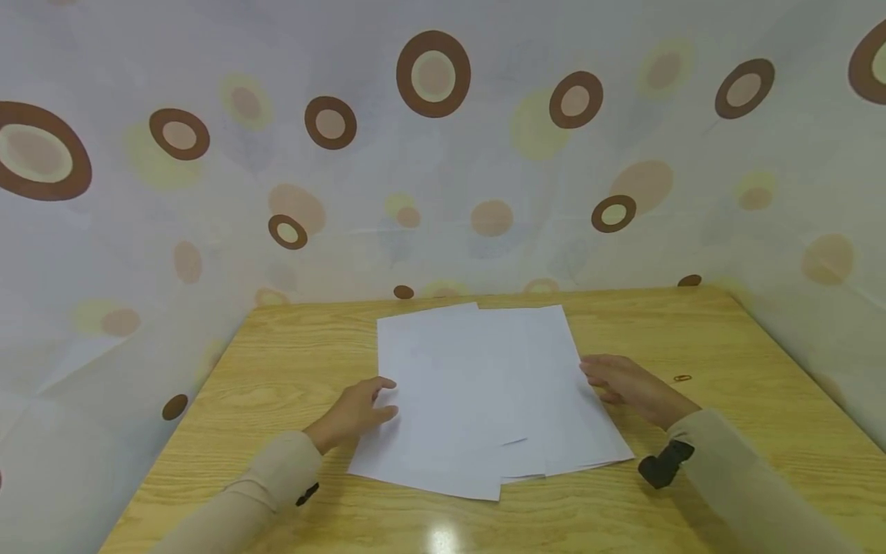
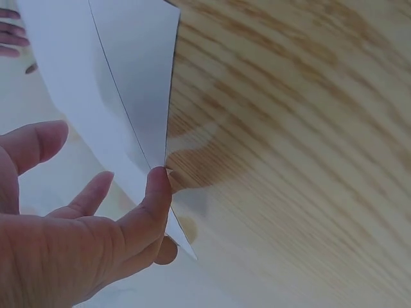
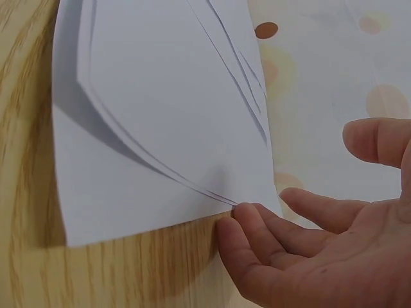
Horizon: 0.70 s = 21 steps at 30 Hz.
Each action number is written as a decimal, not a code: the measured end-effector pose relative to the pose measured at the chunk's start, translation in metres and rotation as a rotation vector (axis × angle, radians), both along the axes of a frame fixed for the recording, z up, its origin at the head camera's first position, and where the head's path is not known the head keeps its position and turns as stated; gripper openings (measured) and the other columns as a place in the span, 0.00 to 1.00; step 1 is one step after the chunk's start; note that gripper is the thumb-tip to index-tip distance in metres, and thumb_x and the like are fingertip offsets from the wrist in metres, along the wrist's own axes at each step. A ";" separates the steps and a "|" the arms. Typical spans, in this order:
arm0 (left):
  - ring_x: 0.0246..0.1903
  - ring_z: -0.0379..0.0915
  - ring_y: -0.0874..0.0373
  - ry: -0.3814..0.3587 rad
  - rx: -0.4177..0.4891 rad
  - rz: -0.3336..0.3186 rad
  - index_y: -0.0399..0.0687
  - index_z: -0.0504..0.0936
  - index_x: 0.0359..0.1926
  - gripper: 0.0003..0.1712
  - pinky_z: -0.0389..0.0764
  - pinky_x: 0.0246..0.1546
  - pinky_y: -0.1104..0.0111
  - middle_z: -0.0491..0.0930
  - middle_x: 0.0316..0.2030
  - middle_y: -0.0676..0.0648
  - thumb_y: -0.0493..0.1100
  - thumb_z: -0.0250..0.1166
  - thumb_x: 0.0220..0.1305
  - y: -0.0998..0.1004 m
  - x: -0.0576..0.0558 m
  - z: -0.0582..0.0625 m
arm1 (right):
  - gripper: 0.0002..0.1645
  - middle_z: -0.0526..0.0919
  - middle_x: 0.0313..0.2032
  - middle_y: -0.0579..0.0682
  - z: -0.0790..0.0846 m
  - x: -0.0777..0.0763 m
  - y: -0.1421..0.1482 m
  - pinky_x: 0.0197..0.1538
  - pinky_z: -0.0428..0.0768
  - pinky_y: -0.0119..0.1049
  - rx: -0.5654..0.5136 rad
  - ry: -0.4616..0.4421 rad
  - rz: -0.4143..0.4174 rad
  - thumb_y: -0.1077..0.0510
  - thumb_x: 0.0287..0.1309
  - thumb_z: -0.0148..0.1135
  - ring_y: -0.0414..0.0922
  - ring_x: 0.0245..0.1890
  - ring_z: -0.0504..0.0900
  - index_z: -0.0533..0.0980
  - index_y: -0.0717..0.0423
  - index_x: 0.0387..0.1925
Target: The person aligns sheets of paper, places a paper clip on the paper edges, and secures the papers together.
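Note:
Several overlapping sheets of white paper (image 1: 457,385) lie fanned and uneven on the table in the head view. At their left edge is my left hand (image 1: 356,412), thumb and fingers apart; in the left wrist view a fingertip touches the edge of the sheets (image 2: 144,70). My right hand (image 1: 633,385) is at the opposite edge. The right wrist view shows its fingertips against the border of the paper (image 3: 154,83), with the thumb held away. Some sheets bow up a little there, leaving gaps between layers. Neither hand pinches the paper.
A small paper clip (image 1: 682,378) lies on the wooden table (image 1: 298,369) to the right of my right hand. Behind and beside the table hangs a pale sheet (image 1: 443,169) patterned with brown and yellow circles. Both sleeves carry dark straps.

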<state>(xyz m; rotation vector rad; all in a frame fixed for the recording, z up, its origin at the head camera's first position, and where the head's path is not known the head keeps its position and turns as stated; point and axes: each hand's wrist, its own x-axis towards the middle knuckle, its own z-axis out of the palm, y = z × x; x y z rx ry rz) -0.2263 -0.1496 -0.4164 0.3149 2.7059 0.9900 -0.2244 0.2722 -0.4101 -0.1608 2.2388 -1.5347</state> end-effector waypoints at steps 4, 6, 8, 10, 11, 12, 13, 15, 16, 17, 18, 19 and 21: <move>0.55 0.63 0.41 0.002 0.009 0.002 0.43 0.68 0.57 0.26 0.70 0.49 0.52 0.67 0.56 0.36 0.44 0.61 0.57 -0.001 0.002 -0.002 | 0.43 0.43 0.65 0.67 0.001 0.000 -0.002 0.60 0.60 0.53 -0.002 -0.003 -0.003 0.43 0.63 0.43 0.62 0.63 0.50 0.41 0.66 0.66; 0.56 0.61 0.40 -0.015 0.025 0.020 0.44 0.66 0.58 0.27 0.69 0.50 0.51 0.64 0.58 0.36 0.44 0.60 0.58 -0.004 0.002 -0.002 | 0.43 0.42 0.65 0.68 0.002 0.001 -0.002 0.60 0.59 0.54 -0.002 0.001 0.002 0.43 0.64 0.43 0.63 0.63 0.49 0.40 0.66 0.66; 0.58 0.59 0.40 -0.034 0.043 0.045 0.44 0.64 0.59 0.28 0.67 0.51 0.50 0.62 0.59 0.36 0.45 0.59 0.59 -0.007 0.001 -0.002 | 0.43 0.41 0.65 0.68 0.003 0.001 -0.001 0.60 0.58 0.55 0.000 0.009 0.004 0.42 0.64 0.41 0.64 0.63 0.48 0.39 0.67 0.66; 0.59 0.56 0.40 -0.055 0.071 0.071 0.45 0.63 0.60 0.28 0.65 0.52 0.49 0.60 0.61 0.37 0.46 0.58 0.60 -0.010 -0.001 -0.002 | 0.44 0.41 0.65 0.69 0.004 -0.001 0.001 0.60 0.56 0.55 0.004 0.015 0.001 0.41 0.64 0.40 0.64 0.63 0.48 0.39 0.67 0.66; 0.60 0.55 0.40 -0.066 0.088 0.082 0.46 0.63 0.61 0.28 0.64 0.53 0.49 0.59 0.62 0.38 0.47 0.57 0.61 -0.011 -0.003 -0.002 | 0.44 0.41 0.65 0.69 0.004 -0.001 0.001 0.60 0.56 0.55 0.009 0.018 -0.002 0.41 0.64 0.39 0.64 0.63 0.48 0.39 0.67 0.66; 0.61 0.53 0.40 -0.073 0.103 0.087 0.46 0.62 0.61 0.28 0.63 0.54 0.49 0.58 0.62 0.38 0.47 0.57 0.61 -0.012 -0.005 -0.003 | 0.44 0.42 0.65 0.68 0.004 -0.002 0.001 0.60 0.56 0.55 0.015 0.019 -0.010 0.40 0.64 0.39 0.64 0.63 0.49 0.39 0.66 0.66; 0.61 0.52 0.40 -0.083 0.121 0.092 0.46 0.62 0.61 0.28 0.62 0.55 0.49 0.57 0.63 0.39 0.47 0.57 0.61 -0.012 -0.006 -0.003 | 0.44 0.43 0.65 0.68 0.003 -0.004 0.001 0.60 0.57 0.55 0.017 0.018 -0.018 0.40 0.64 0.39 0.64 0.63 0.49 0.40 0.66 0.66; 0.62 0.50 0.40 -0.097 0.149 0.093 0.47 0.63 0.61 0.28 0.60 0.57 0.49 0.56 0.63 0.38 0.47 0.57 0.61 -0.012 -0.009 -0.004 | 0.43 0.44 0.65 0.67 0.001 -0.006 0.000 0.60 0.58 0.53 0.020 0.013 -0.028 0.41 0.63 0.41 0.63 0.63 0.51 0.42 0.65 0.66; 0.62 0.50 0.40 -0.103 0.160 0.092 0.47 0.63 0.61 0.28 0.59 0.57 0.49 0.56 0.63 0.39 0.47 0.57 0.61 -0.011 -0.010 -0.004 | 0.43 0.45 0.65 0.67 0.000 -0.007 -0.001 0.60 0.59 0.53 0.021 0.012 -0.033 0.41 0.63 0.41 0.62 0.63 0.52 0.42 0.65 0.66; 0.62 0.50 0.40 -0.105 0.165 0.089 0.47 0.63 0.61 0.28 0.60 0.57 0.49 0.56 0.63 0.38 0.47 0.57 0.61 -0.010 -0.010 -0.004 | 0.43 0.46 0.64 0.67 -0.001 -0.008 -0.002 0.60 0.59 0.53 0.029 0.009 -0.039 0.41 0.63 0.42 0.62 0.62 0.52 0.43 0.65 0.65; 0.62 0.50 0.40 -0.112 0.174 0.088 0.47 0.63 0.61 0.28 0.60 0.57 0.50 0.56 0.63 0.38 0.47 0.58 0.60 -0.009 -0.011 -0.004 | 0.43 0.46 0.64 0.66 -0.002 -0.010 -0.003 0.60 0.59 0.52 0.030 0.005 -0.046 0.41 0.62 0.43 0.62 0.62 0.53 0.44 0.64 0.65; 0.62 0.50 0.40 -0.112 0.176 0.084 0.46 0.63 0.61 0.28 0.61 0.56 0.50 0.56 0.63 0.37 0.47 0.58 0.60 -0.008 -0.011 -0.004 | 0.43 0.46 0.64 0.66 -0.002 -0.011 -0.004 0.60 0.59 0.52 0.032 0.001 -0.048 0.40 0.62 0.43 0.61 0.62 0.53 0.44 0.64 0.65; 0.62 0.51 0.40 -0.114 0.177 0.085 0.47 0.64 0.60 0.28 0.63 0.55 0.50 0.57 0.63 0.37 0.48 0.58 0.60 -0.006 -0.012 -0.004 | 0.44 0.47 0.64 0.65 -0.003 -0.013 -0.006 0.60 0.59 0.53 0.045 -0.007 -0.056 0.39 0.61 0.44 0.61 0.62 0.53 0.45 0.63 0.65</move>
